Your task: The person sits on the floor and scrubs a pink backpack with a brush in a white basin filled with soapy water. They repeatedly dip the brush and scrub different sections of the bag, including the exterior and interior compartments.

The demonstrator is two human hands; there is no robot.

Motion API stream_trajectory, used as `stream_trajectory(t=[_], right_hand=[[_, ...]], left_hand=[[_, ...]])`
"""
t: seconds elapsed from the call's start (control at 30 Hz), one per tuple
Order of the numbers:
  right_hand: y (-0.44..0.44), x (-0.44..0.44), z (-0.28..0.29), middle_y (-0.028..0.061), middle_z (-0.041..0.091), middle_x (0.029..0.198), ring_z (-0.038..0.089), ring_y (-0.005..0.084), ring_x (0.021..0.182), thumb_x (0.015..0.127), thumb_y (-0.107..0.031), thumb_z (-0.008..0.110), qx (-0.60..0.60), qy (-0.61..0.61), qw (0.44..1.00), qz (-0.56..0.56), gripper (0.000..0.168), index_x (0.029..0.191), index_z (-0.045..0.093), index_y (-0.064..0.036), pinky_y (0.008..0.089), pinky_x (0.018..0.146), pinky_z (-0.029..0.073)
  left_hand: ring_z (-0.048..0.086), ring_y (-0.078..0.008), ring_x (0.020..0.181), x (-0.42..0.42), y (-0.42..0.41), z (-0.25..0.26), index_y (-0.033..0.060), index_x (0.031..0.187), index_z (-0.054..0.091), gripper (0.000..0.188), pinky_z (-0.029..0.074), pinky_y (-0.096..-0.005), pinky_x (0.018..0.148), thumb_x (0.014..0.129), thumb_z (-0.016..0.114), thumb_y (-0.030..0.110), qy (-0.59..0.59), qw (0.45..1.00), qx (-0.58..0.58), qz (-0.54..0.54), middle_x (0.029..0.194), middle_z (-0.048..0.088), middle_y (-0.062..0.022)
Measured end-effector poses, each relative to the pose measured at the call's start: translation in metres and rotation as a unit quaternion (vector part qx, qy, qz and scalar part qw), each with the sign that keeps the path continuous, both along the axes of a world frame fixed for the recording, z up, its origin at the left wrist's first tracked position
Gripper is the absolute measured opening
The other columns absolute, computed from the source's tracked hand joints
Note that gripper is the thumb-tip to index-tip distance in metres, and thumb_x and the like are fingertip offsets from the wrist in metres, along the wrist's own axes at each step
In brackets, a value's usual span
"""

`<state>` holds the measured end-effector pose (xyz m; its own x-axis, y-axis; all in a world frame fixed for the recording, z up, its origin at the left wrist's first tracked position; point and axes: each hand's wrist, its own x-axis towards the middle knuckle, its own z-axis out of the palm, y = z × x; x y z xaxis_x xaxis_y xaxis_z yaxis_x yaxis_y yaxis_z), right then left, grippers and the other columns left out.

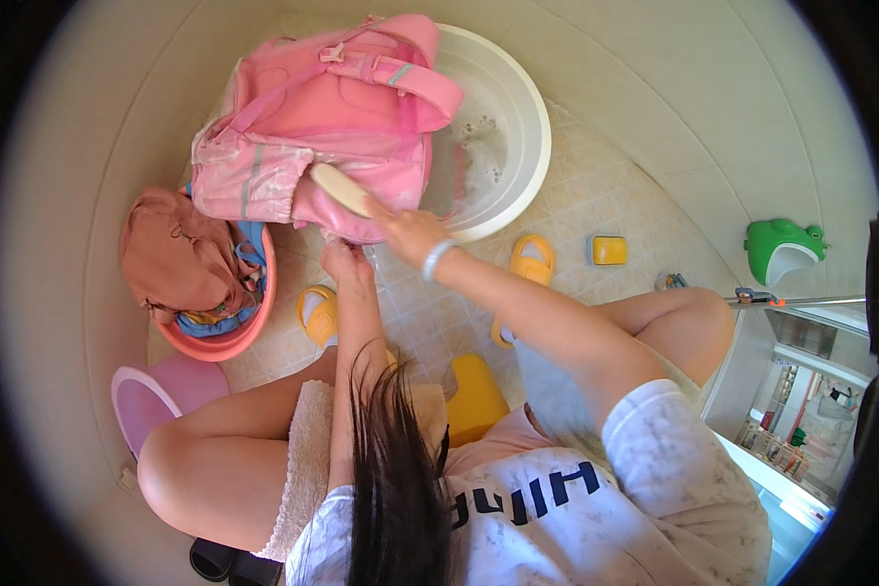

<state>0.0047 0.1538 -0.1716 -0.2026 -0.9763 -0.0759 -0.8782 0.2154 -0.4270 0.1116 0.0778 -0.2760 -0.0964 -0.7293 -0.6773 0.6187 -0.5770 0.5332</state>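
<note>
A wet pink backpack [322,95] rests across the white round basin [540,139], straps up, with soapy streaks on its side pocket [242,179]. Grey, sudsy water [487,157] shows in the basin's right part. My right hand [414,236] grips a cream-coloured brush [340,189] against the backpack near that pocket; the brush's underside is hidden. At the backpack's near edge, my left hand [348,260] has its fingers closed on pink fabric. A little water seems to drip beside it.
Left of the backpack, a coral tub [253,329] holds a brown bag [183,253] and blue fabric. A purple bucket [168,388] lies tipped below it. A yellow soap-like block [609,250] sits on the tiles. Yellow stool [476,395] beneath me; green frog-shaped urinal [776,245] on the right wall.
</note>
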Motion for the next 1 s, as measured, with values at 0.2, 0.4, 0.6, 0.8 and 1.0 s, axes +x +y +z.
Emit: stream_trajectory(t=[0.2, 0.4, 0.6, 0.8, 1.0], right_hand=[[0.005, 0.013, -0.001, 0.0191, 0.06, 0.067, 0.061, 0.0345, 0.062, 0.078, -0.009, 0.048, 0.037, -0.008, 0.999, 0.027, 0.061, 0.135, 0.028, -0.015, 0.0455, 0.057, 0.048], [0.092, -0.09, 0.01, 0.0144, 0.059, 0.064, 0.06, 0.0315, 0.059, 0.085, -0.014, 0.045, 0.113, 0.081, 0.99, -0.016, 0.052, 0.135, 0.031, -0.021, 0.0427, 0.052, 0.047], [0.065, -0.065, 0.024, 0.0176, 0.059, 0.063, 0.059, 0.0338, 0.058, 0.087, -0.017, 0.045, -0.01, -0.067, 0.986, -0.155, 0.041, 0.129, 0.042, -0.02, 0.0437, 0.053, 0.046], [-0.031, 0.026, -0.004, 0.0205, 0.06, 0.072, 0.06, 0.0363, 0.064, 0.085, -0.009, 0.043, -0.099, -0.138, 0.968, -0.187, 0.042, 0.127, 0.042, -0.009, 0.0475, 0.061, 0.047], [-0.052, -0.011, 0.003, 0.0171, 0.06, 0.068, 0.061, 0.0328, 0.062, 0.086, -0.015, 0.043, -0.006, -0.074, 0.994, -0.084, 0.048, 0.133, 0.033, -0.01, 0.0441, 0.054, 0.048]], left_hand=[[0.057, -0.0195, 0.086, 0.004, -0.008, 0.005, -0.0038, 0.104, 0.051, 0.023, 0.05, -0.0318, 0.071, 0.085, 0.054, 0.01, -0.045, 0.999, 0.007, -0.02, 0.099, 0.056, -0.009], [0.056, -0.0245, 0.09, 0.0, -0.007, 0.03, -0.0035, 0.102, 0.052, 0.021, 0.048, -0.0371, 0.077, 0.082, 0.05, 0.003, -0.152, 0.988, -0.008, -0.033, 0.102, 0.055, -0.0119], [0.053, -0.0335, 0.088, -0.005, -0.016, 0.123, -0.0023, 0.097, 0.055, 0.029, 0.037, -0.0435, 0.087, 0.07, 0.06, 0.006, -0.618, 0.617, -0.487, 0.004, 0.097, 0.056, -0.0166], [0.053, -0.0311, 0.096, -0.025, -0.106, 0.102, 0.0005, 0.091, 0.06, 0.024, 0.027, -0.0439, 0.103, 0.068, 0.057, 0.004, -0.588, 0.325, -0.682, -0.288, 0.095, 0.06, -0.0136], [0.052, -0.0328, 0.091, -0.018, -0.126, 0.091, 0.0, 0.085, 0.061, 0.017, 0.036, -0.0421, 0.091, 0.069, 0.054, -0.001, -0.535, 0.414, -0.631, -0.38, 0.087, 0.06, -0.0174]])
